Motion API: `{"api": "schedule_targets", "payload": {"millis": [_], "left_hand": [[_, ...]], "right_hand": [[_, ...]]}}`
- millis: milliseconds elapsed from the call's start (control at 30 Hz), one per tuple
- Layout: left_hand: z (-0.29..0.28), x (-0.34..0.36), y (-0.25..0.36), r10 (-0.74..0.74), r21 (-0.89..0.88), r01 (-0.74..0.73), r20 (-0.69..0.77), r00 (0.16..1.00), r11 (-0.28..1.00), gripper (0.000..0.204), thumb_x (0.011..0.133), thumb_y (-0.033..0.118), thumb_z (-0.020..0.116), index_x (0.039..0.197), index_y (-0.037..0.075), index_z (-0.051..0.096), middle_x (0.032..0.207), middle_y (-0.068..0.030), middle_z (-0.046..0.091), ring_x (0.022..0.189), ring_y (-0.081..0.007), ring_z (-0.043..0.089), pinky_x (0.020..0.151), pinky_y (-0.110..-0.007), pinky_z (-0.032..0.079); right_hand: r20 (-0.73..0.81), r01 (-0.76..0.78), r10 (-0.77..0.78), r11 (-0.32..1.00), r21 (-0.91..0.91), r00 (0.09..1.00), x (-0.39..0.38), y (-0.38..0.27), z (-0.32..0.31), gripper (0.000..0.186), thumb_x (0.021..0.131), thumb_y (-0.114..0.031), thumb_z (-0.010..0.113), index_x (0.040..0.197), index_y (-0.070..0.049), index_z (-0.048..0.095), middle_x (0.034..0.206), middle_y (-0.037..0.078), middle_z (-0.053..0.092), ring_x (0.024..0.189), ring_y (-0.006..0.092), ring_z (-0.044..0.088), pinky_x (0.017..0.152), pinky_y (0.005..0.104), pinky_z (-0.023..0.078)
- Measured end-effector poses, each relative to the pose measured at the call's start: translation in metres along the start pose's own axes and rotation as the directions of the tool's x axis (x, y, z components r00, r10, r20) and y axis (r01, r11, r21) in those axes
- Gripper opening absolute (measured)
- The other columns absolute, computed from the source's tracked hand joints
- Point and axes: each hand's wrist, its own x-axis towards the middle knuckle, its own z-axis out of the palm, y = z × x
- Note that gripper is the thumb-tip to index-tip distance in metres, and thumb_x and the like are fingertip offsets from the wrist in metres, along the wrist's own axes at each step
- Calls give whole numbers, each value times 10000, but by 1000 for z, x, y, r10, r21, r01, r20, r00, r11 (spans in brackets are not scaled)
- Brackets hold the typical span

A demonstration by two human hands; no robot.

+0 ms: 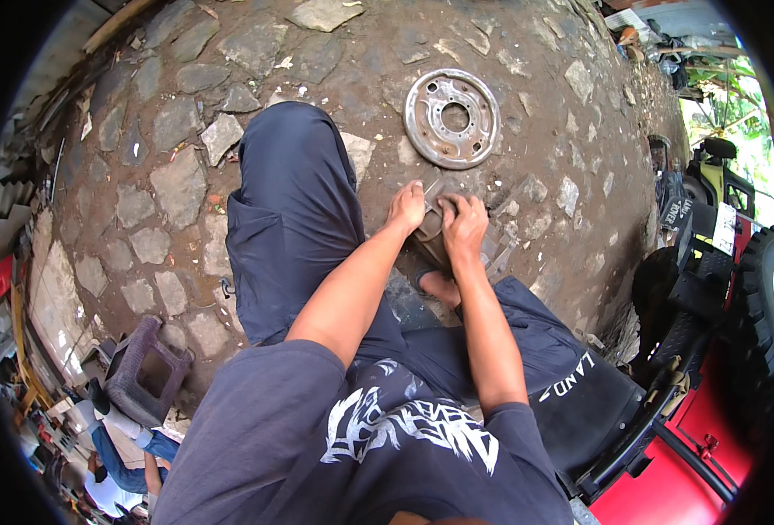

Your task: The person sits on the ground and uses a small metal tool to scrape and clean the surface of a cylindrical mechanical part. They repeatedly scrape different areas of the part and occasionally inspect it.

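My left hand (pixel 407 207) is closed, its thumb and fingertips gripping the left edge of a dull grey-brown piece (pixel 430 229) held low over the ground. My right hand (pixel 463 226) curls over the other side of the same piece, fingers bent. Its exact kind is hard to make out, as both hands cover much of it. Just beyond the hands lies a round, worn metal disc (pixel 416 132) with a large centre hole and smaller holes around it, flat on the ground. Greyish flat bits (pixel 499 254) lie beside my right hand.
Uneven stones set in dirt (pixel 177 188) make up the ground. My bent left knee (pixel 290 166) rises beside my left arm. A dark plastic stool (pixel 142 367) lies at left; another person (pixel 129 455) is at lower left. A red vehicle (pixel 684 446) with a big tyre (pixel 759 306) stands at right.
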Motion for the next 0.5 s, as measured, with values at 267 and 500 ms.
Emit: {"api": "schedule_targets", "payload": {"millis": [267,500], "left_hand": [[7,7,-17,85,-39,-87,-39,996,995,520,1116,385,350,1415,84,651,1459,-235,631,1403,-414,559,1176,-462,421],[2,-4,-5,62,-1,-62,-42,997,998,505,1107,341,349,1384,57,661,1404,-265,654,1362,-437,576,1172,-482,433]], "right_hand": [[-5,15,-15,999,-33,1000,-1,0,7,126,858,-100,795,977,-65,818,888,186,709,861,412,672,810,510,539],[-38,-85,83,994,-71,996,-11,-11,7,123,857,-124,799,968,-77,820,879,183,705,877,411,674,838,516,528]]}}
